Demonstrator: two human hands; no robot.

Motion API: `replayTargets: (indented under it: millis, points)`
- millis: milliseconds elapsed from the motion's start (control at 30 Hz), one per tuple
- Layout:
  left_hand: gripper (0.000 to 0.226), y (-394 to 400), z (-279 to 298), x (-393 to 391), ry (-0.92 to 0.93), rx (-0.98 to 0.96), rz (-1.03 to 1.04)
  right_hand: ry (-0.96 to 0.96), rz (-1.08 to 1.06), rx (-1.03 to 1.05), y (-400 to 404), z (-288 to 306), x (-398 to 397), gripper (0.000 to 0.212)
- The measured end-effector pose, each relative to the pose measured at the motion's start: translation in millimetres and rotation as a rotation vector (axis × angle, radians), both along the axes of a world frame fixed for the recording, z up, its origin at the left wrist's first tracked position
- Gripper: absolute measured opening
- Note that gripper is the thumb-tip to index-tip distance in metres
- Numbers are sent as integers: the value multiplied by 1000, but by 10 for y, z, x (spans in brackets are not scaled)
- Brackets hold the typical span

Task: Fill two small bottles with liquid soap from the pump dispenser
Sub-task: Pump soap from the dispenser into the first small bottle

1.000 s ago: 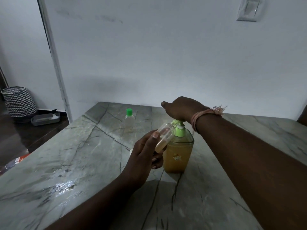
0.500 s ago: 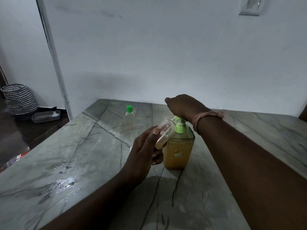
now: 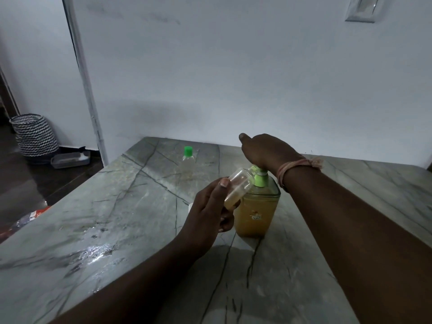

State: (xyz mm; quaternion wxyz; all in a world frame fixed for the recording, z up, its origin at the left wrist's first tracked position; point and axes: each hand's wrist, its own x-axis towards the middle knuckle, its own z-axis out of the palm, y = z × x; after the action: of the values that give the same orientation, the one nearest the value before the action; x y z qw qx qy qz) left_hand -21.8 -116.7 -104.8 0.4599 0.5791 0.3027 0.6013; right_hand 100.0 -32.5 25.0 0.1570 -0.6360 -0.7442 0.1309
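A clear pump dispenser (image 3: 256, 213) of amber soap with a green pump head stands mid-table. My right hand (image 3: 264, 152) rests on top of the pump head, fingers curled over it. My left hand (image 3: 209, 213) holds a small clear bottle (image 3: 237, 189), tilted, its open mouth up against the green spout; amber soap fills its lower part. A second small bottle (image 3: 188, 161) with a green cap stands upright farther back on the table, apart from both hands.
The grey marble table (image 3: 117, 218) has a wet shiny patch at front left and ends against a white wall. On the floor to the left stand a zigzag-patterned basket (image 3: 34, 134) and a shallow grey tray (image 3: 70, 159).
My right hand has shifted slightly on the pump head, and the view has drifted a little. The small bottle stays at the spout in my left hand.
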Motion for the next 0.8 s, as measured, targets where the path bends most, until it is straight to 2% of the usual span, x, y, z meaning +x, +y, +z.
replayTargets:
  millis: [100, 200, 300, 367, 533, 633, 800]
  points:
    - [55, -18, -8, -6, -6, 5, -14, -27, -4, -41, 5, 37, -15, 41]
    - [45, -29, 5, 3, -20, 9, -50, -82, -39, -4, 79, 68, -35, 62]
    - [45, -9, 1, 11, -21, 5, -50, 2, -25, 22, 109, 21, -7, 47]
    - [53, 5, 3, 4, -24, -1, -41, 78, -35, 22, 81, -31, 25, 52]
    - [53, -20, 10, 2, -17, 1, -10, -5, -25, -61, 32, 38, -14, 46]
    - [42, -33, 28, 13, -4, 15, -13, -30, -64, -2, 86, 59, -28, 63]
    - [45, -23, 28, 0, -11, 13, -4, 0, -9, -19, 57, -30, 18, 47]
